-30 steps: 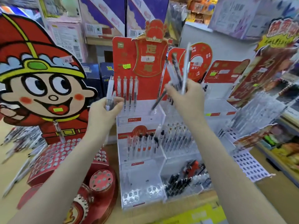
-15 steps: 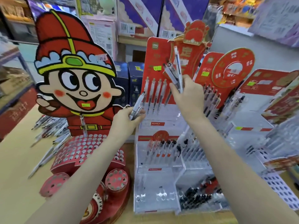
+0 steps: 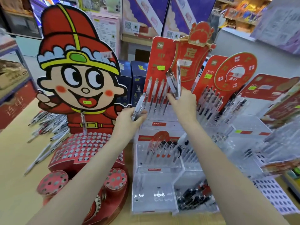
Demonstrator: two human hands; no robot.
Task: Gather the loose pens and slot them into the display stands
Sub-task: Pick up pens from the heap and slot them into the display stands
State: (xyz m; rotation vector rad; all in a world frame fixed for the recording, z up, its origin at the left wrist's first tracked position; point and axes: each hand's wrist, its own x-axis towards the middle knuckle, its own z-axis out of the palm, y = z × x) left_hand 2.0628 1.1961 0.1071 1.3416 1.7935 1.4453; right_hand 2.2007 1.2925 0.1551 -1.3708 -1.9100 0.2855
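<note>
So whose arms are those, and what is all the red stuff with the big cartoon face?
No machine here: these are a person's two bare arms, filmed by a camera worn on their head, looking forward and down. That is why you see arms but no body.

The left hand holds a clear white pen. The right hand grips a small bunch of clear pens pointing upward.

In front stands a clear plastic stepped display stand with red backing cards; some pens already stand in it. To the left is a red cardboard stand with many round holes, topped by a cartoon boy in a red hat. Behind it, a pile of loose pens lies on the tan tabletop.
</note>
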